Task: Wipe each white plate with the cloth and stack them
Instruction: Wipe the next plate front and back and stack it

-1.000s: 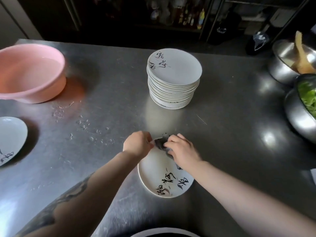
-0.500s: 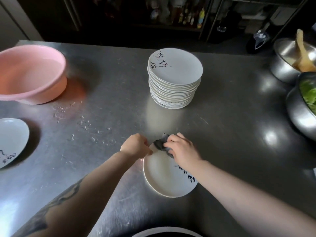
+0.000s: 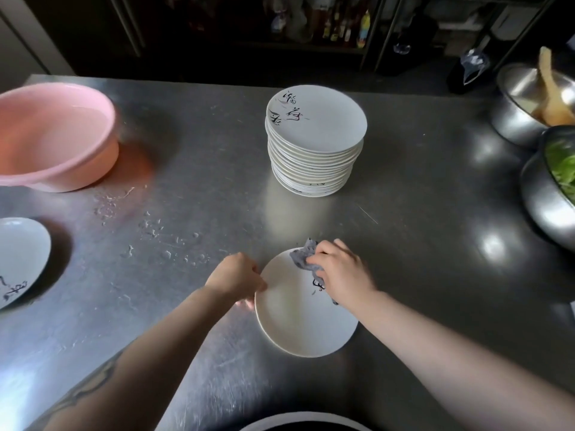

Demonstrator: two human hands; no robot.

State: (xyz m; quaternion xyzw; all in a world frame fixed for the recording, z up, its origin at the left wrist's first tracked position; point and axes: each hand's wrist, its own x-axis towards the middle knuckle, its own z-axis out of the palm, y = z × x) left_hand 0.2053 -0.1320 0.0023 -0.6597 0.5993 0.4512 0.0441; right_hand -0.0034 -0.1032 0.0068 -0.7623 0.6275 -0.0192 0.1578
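A white plate (image 3: 298, 318) is lying flat on the steel bench (image 3: 420, 275), near the middle of its near edge. The left hand (image 3: 235, 276) is sitting at the plate's left rim with its fingers curled over the edge, gripping it. The right hand (image 3: 340, 272) is bunching a grey cloth (image 3: 303, 258) in curled fingers and pressing it onto the far part of the plate, where the cloth is overhanging the far rim a little. Dark brush-style lettering on the plate is showing just beside the right hand, mostly hidden under it.

Farther in, toward the middle of the bench, a stack of white plates (image 3: 314, 150) is standing well apart from the plate being wiped; the top plate is showing the same dark lettering on its left side. Another white plate (image 3: 18, 259) is lying at the left edge of the bench, cut off by the frame. A pink basin (image 3: 56, 135) is sitting toward the far left corner, and water droplets (image 3: 149, 225) are lying scattered on the steel between it and the hands. At the right edge two steel bowls are standing close together: the far steel bowl (image 3: 516, 116) is holding a pale wooden utensil, and the near steel bowl (image 3: 547, 200) is holding green leaves. A dark round rim (image 3: 301, 423) is showing at the near edge.
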